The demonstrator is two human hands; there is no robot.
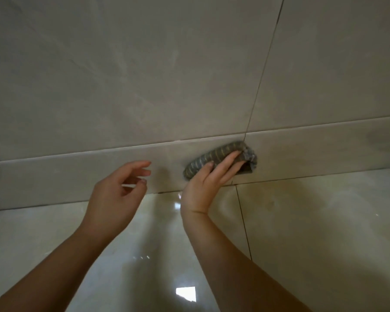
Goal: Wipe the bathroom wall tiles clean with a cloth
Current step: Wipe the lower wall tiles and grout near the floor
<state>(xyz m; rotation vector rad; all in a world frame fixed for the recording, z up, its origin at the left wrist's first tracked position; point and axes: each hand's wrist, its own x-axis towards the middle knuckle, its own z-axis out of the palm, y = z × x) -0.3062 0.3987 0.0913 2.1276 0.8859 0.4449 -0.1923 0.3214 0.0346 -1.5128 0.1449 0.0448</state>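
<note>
Here, cloth [214,157] presses beige skirting tile [77,176] above glossy floor [302,221].

The cloth [214,157] is dark grey, crossed by thin pale yellow stripes set close and evenly. Its bunched end at the right shows a lighter blue-grey. The wall tiles [122,75] are a pale grey-beige with faint, cloudy veining in lighter and darker tones, like soft marble. The skirting strip [54,181] below them has the same grey-beige, a shade plainer. The grout lines [266,61] between the tiles are thin and dark grey-brown. The floor tiles [313,221] are glossy cream with a yellowish-green cast and dim mottling, and they carry bright white reflections [186,293] of light.
</note>
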